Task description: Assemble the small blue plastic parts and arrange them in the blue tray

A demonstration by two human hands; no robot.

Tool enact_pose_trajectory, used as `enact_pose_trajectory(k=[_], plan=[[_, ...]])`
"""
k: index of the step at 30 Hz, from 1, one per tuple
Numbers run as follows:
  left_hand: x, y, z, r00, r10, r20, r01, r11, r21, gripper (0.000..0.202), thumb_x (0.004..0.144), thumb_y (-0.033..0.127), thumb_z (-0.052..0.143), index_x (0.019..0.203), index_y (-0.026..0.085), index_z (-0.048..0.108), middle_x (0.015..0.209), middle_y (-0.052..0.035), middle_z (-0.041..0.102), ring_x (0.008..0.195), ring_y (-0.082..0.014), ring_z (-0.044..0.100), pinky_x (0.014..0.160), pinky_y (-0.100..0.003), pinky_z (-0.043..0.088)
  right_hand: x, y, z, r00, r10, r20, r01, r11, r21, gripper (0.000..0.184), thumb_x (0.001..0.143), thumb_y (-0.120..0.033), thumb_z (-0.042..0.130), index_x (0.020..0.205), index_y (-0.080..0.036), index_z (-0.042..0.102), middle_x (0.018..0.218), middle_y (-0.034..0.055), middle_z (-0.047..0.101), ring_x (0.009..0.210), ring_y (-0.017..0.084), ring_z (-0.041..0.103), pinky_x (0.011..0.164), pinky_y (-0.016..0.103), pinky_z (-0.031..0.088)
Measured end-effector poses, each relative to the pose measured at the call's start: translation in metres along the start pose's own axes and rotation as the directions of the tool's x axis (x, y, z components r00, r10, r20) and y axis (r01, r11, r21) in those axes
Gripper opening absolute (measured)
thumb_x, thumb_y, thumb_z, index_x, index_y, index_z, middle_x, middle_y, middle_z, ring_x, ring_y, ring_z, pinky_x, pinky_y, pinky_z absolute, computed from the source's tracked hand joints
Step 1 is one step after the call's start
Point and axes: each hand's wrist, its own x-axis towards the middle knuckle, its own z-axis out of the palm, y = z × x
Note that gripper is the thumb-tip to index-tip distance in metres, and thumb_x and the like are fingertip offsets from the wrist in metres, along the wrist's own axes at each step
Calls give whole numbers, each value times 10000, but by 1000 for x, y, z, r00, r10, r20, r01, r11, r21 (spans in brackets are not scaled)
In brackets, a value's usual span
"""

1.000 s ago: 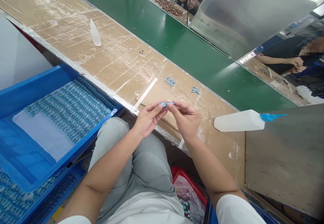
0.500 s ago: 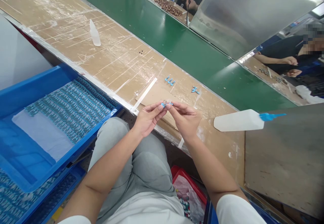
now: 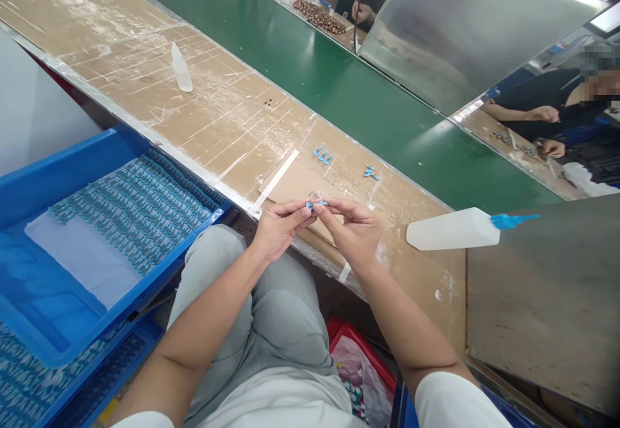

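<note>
My left hand (image 3: 277, 229) and my right hand (image 3: 359, 226) meet fingertip to fingertip above the near edge of the table. Each is closed in a pinch on a small blue piece (image 3: 309, 205), with blue showing at both sets of fingertips; whether it is one part or two touching, I cannot tell. Just beyond the fingers, a row of small blue hook-shaped pieces (image 3: 322, 155) lies on the table. A small pile of blue pieces (image 3: 371, 172) sits to its right. Under my hands is a flat cardboard sheet (image 3: 298, 183).
A large white bottle with a blue nozzle (image 3: 453, 230) lies at right; a small white bottle (image 3: 181, 70) is farther left. Blue trays (image 3: 97, 150) of parts stand at left. A green belt (image 3: 290, 47) runs behind the table, with co-workers' hands (image 3: 545, 115) beyond.
My hands stay together, pinching the blue piece, with only a slight shift of the fingers. The view has moved a little. Across the belt, a co-worker's hands have moved apart.
</note>
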Motion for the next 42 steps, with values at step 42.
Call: enact_pose_trajectory(k=[42], plan=[[-6, -6, -2, 975, -157, 157, 160, 987, -3, 282, 454, 173, 909, 622, 157, 682, 654, 19, 667, 555, -100, 655, 508, -181, 543, 3, -11, -15, 912, 261, 316, -346, 903, 255, 366, 514, -330, 898, 812, -211, 722, 557, -21, 667, 482, 133, 641, 494, 237, 567]])
